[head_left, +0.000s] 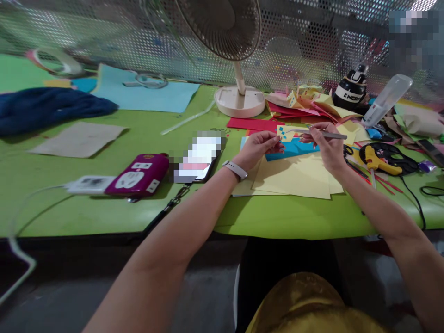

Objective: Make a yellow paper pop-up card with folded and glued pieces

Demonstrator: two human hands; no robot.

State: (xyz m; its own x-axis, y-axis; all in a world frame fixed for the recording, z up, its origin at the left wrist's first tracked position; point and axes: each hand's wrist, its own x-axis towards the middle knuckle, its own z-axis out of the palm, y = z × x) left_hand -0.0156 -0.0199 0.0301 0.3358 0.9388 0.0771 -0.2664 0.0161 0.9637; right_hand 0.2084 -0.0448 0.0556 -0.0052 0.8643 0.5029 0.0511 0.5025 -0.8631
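Observation:
My left hand pinches the left edge of a small pale yellow paper piece that carries little blue squares. In my right hand is a pair of metal tweezers, held like a pen, with the tip over the paper near the blue squares. Whether the tips touch a square is too small to tell. Below both hands lie blue paper and several sheets of pale yellow paper. A red paper strip lies just behind my left hand.
A fan stands at the back before a perforated metal screen. Left are a phone, a purple case and a dark blue cloth. Right are a yellow glue gun, a black bottle, a clear bottle and crumpled paper.

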